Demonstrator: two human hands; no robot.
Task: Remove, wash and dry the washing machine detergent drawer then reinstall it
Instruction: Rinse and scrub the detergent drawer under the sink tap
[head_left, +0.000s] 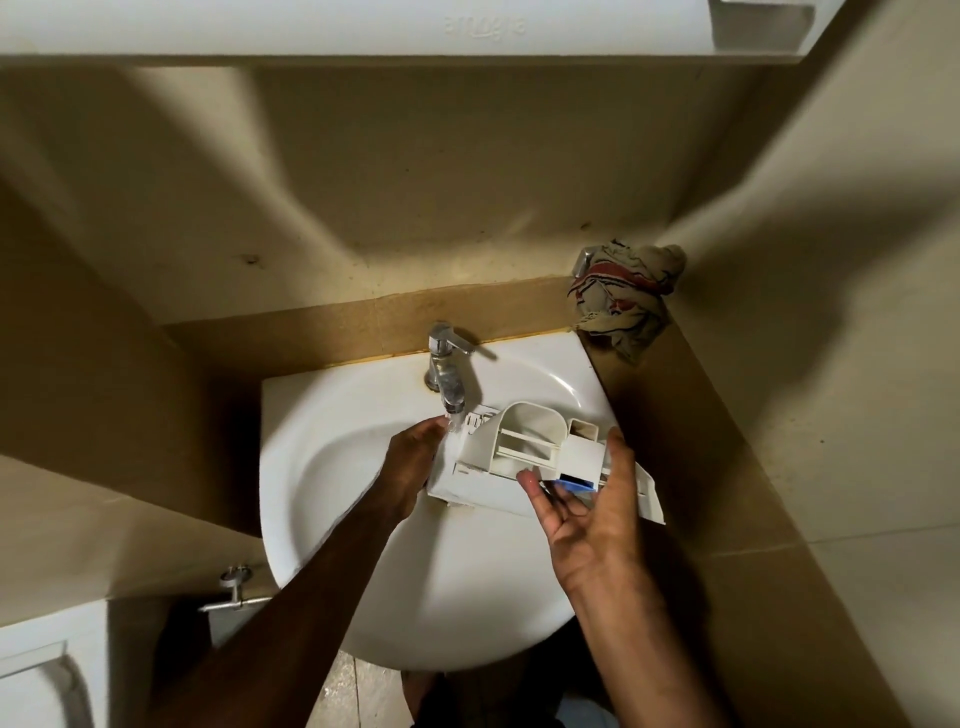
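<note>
One view was all I had, the head camera looking down, and the first thing I weighed was risk. Water from the tap (445, 376) ran onto the far-left end of the detergent drawer (519, 467), just beyond the left hand (410, 462), so the plastic was wet and likely slick. The left hand gripped that end, though I could not see how its fingers lay behind the drawer. The right hand (587, 512) lay against the drawer's near side with fingers straight and spread, palm up, supporting rather than clasping. I judged that if the left grip slid, the drawer could tip away from the right palm and knock against the basin (332, 519) below both hands. The stream also struck close to the left fingertips, so splash over the rim onto the worktop (701, 467) seemed possible. A blue insert (574, 486) sat just above the right hand's fingers, and I thought it might work loose under the water.

As for the drawer itself, it was white plastic, long and narrow, held across the basin and tilted with its open compartments facing up and away from me. I could make out one curved, rounded compartment near the middle and smaller square ones toward the right hand. A crumpled cloth (623, 296) lay on the worktop well beyond the right hand, in the corner.
</note>
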